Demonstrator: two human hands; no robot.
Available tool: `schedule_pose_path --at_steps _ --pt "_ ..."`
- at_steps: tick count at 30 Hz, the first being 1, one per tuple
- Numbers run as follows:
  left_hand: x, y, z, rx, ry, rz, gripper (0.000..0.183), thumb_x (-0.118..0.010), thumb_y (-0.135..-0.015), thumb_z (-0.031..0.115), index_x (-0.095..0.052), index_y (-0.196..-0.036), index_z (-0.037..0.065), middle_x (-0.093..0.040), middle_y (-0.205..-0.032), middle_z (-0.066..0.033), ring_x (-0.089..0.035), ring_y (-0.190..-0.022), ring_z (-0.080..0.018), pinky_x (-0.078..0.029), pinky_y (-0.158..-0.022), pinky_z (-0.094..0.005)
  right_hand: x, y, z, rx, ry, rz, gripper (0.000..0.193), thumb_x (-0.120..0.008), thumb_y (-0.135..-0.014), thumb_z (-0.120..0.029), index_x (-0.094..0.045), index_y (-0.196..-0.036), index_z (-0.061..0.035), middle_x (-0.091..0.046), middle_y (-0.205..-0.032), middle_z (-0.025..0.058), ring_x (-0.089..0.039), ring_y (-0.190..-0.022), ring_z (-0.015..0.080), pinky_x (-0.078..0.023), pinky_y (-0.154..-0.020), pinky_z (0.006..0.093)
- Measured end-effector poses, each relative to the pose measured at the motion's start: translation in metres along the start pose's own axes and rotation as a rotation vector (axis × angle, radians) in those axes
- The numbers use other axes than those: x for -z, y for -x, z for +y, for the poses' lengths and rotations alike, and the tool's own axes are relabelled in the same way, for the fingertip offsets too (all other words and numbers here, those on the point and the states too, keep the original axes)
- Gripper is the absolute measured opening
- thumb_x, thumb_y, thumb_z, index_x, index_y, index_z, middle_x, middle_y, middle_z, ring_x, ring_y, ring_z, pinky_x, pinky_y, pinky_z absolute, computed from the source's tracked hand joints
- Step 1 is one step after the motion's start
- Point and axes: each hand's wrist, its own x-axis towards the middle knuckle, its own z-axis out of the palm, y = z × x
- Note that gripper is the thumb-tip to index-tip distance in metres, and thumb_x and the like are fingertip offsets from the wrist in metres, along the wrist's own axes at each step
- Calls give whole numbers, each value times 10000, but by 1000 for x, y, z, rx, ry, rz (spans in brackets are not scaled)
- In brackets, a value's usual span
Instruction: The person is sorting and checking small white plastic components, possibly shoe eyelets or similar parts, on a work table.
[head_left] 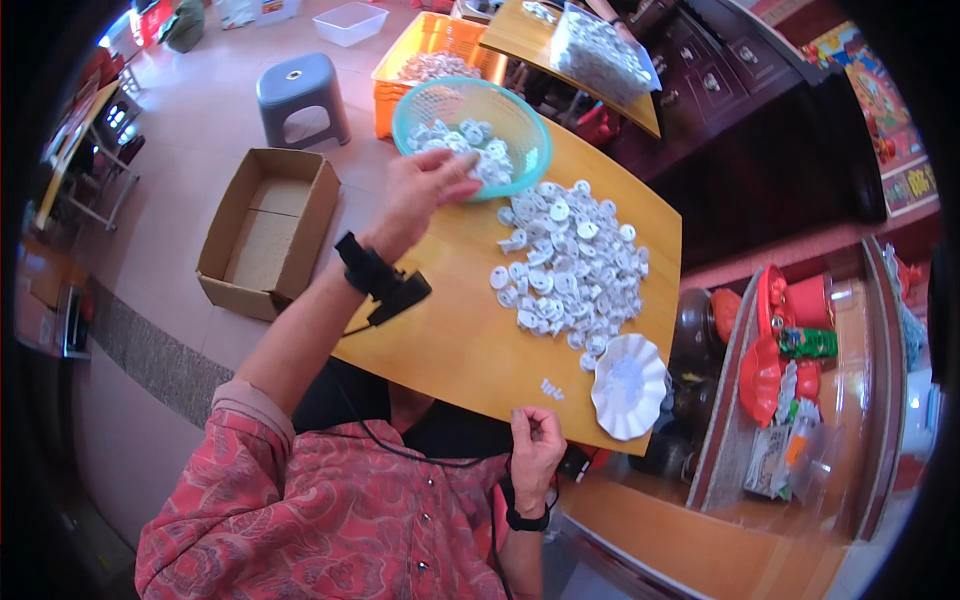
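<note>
My left hand (425, 190) reaches over the near rim of a turquoise mesh basket (535, 140), its fingers stretched out and apart. White plastic pieces (490, 160) lie in the basket under the fingertips. A broad heap of similar small round white plastic parts (575, 265) covers the table to the right of the basket. At the table's near edge my right hand (537, 445) is closed, thumb and fingers pinched together; whatever is between them is hidden. A few tiny white pieces (551, 389) lie just beyond it. To its right sits a white scalloped dish (611, 400) with small pale bits inside.
An open cardboard box (270, 225) and a grey-blue stool (300, 95) stand on the floor to the left. Beyond the basket are orange crates (470, 40) and a second table (515, 38) bearing a clear bin (605, 60). Shelves with red items (765, 375) flank the right side.
</note>
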Motion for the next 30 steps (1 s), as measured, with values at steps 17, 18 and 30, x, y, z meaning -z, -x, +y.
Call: schedule_pose_path --at_steps 17,18,30 --pt "-12 92 -67 168 -308 -147 277 -722 -894 146 -668 -1094 -38 -695 -921 -58 -648 -788 -104 -537 -723 -257 33 -30 19 353 700 187 140 -619 -874 6 -649 -1011 17 -581 -966 163 -590 -919 335 -478 -799 418" --pt "-12 97 -78 177 -383 -166 267 -726 -893 161 -682 -1070 -35 -698 -917 -56 -644 -776 -99 -535 -700 -258 32 -31 18 388 769 192 157 -624 -866 6 -655 -1020 10 -576 -981 155 -581 -939 334 -470 -821 426" --pt "-46 94 -103 -554 -1076 -270 342 -650 -830 13 -629 -1172 5 -602 -1159 -159 -601 -997 -334 -506 -872 -403 38 -28 25 393 859 181 156 -670 -837 -25 -664 -991 -3 -561 -977 132 -572 -946 323 -454 -831 451"
